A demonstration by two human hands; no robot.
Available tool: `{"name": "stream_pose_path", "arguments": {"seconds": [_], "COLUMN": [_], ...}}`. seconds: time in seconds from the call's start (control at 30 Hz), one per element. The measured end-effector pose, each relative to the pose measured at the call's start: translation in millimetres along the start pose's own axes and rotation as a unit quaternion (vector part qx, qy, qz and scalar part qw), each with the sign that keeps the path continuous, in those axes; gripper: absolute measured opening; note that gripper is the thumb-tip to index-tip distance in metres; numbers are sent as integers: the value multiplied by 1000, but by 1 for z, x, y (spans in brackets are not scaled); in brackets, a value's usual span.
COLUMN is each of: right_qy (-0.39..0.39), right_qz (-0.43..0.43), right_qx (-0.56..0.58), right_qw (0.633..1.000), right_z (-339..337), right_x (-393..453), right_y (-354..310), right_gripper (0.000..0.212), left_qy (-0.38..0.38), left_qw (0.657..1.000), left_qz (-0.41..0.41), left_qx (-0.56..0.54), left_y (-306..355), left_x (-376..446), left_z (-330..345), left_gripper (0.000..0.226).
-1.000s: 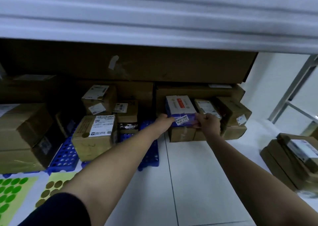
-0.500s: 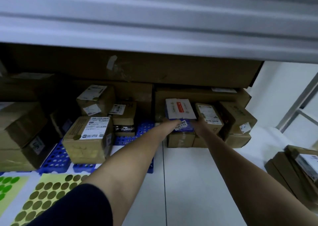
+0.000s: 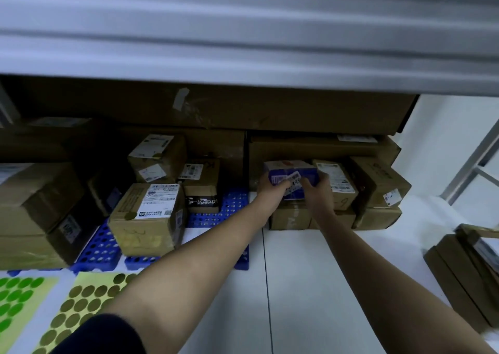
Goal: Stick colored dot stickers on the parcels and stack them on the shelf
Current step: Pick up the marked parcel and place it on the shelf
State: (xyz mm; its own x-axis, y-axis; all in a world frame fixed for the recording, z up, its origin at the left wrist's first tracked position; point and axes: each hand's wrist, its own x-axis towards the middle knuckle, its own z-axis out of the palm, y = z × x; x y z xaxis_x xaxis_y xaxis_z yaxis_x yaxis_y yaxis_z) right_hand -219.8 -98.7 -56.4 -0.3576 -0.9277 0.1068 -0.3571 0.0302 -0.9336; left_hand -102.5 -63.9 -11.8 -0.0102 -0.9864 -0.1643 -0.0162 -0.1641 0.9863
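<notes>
A small purple-and-white parcel [image 3: 293, 170] with a white label sits on top of brown boxes [image 3: 290, 216] under the shelf [image 3: 243, 29]. My left hand [image 3: 271, 189] grips its left front corner. My right hand [image 3: 316, 190] grips its right front side, fingers curled over the front face. Both arms reach forward from the bottom of the view. Two dot sticker sheets lie at the lower left: a gold one [image 3: 81, 305] and a green one [image 3: 16, 302].
Brown parcels crowd the space under the shelf, some on a blue perforated pallet [image 3: 100, 248]. A labelled box [image 3: 148, 216] with a gold dot stands left of my arm. More flat boxes [image 3: 464, 272] lie at the right. A metal frame [image 3: 475, 162] rises far right.
My hands have shifted on the purple parcel, closing in over its front face. The camera has tilted down, so the shelf edge fills more of the top.
</notes>
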Motion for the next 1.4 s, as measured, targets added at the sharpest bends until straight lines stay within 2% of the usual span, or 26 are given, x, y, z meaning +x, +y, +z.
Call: {"name": "stream_pose_path", "arguments": {"seconds": [0.13, 0.23, 0.47, 0.6, 0.7, 0.8, 0.87, 0.93, 1.07, 1.13, 1.23, 1.3, 1.4], "right_qy": [33, 54, 28, 18, 7, -35, -75, -110, -174, -175, -150, -124, -125], "right_qz": [-52, -101, -98, -110, -128, -132, -141, -145, -144, -133, -91, -38, 50], "right_qx": [32, 42, 141, 183, 186, 197, 225, 240, 182, 142, 154, 222, 323], "right_qw": [998, 993, 985, 977, 974, 971, 961, 954, 957, 965, 972, 966, 937], "right_z": [0, 2, 21, 38, 50, 61, 68, 75, 92, 101, 117, 131, 151], "right_x": [-26, -42, -76, -99, -110, -120, -128, -136, -151, -155, -165, -174, -182], "right_y": [-29, -51, -95, -120, -134, -148, -156, -162, -163, -158, -149, -145, -140], "right_gripper": [70, 49, 30, 31, 30, 35, 24, 23, 44, 54, 62, 65, 68], "left_qy": [-10, -17, 8, 42, 40, 64, 69, 62, 63, 64, 57, 48, 35], "left_qw": [994, 975, 910, 900, 902, 895, 907, 928, 961, 972, 976, 969, 953], "left_qz": [107, 207, 345, 368, 372, 385, 368, 335, 266, 221, 145, 100, 44], "left_qx": [21, 74, 231, 231, 218, 217, 192, 149, 29, -43, -150, -219, -298], "left_y": [8, 9, 12, 20, 25, 26, 28, 30, 33, 30, 23, 17, 7], "left_x": [-25, -39, -52, -49, -50, -51, -55, -60, -71, -72, -75, -79, -86], "left_z": [-25, -50, -112, -153, -179, -202, -216, -230, -252, -263, -277, -279, -274], "left_gripper": [53, 50, 94, 96, 95, 96, 96, 91, 78, 74, 82, 73, 57]}}
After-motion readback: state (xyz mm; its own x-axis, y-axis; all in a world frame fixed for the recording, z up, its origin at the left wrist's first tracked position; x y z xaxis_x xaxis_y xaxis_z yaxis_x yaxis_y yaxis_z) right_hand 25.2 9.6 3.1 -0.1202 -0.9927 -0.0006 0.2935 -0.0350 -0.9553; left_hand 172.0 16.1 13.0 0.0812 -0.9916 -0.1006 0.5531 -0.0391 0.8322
